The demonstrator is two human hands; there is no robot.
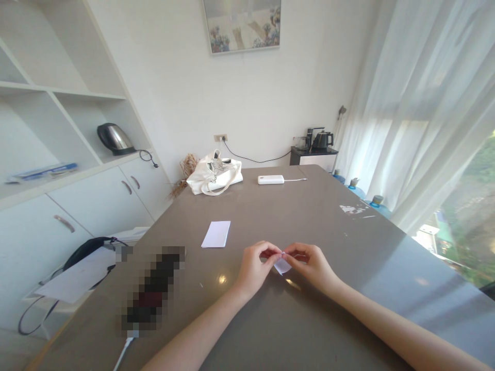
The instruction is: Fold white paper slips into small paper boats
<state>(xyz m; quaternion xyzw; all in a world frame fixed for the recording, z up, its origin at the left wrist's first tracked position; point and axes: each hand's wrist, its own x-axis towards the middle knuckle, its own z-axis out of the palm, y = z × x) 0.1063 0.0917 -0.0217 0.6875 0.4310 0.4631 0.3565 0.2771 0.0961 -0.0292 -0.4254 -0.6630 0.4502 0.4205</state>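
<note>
My left hand (256, 267) and my right hand (311, 264) meet over the middle of the grey table (294, 216). Both pinch a small white piece of paper (282, 266) between thumb and fingertips, just above the tabletop. The fingers of both hands are curled closed on it. A second white sheet of paper (216, 234) lies flat on the table, a little ahead and to the left of my left hand.
A white handbag (214, 176) and a white power bank (270, 179) with a cable lie at the table's far end. A blurred-out dark object (152, 288) sits at the near left. Cabinets with a kettle (113, 138) stand on the left, curtains (417, 103) on the right.
</note>
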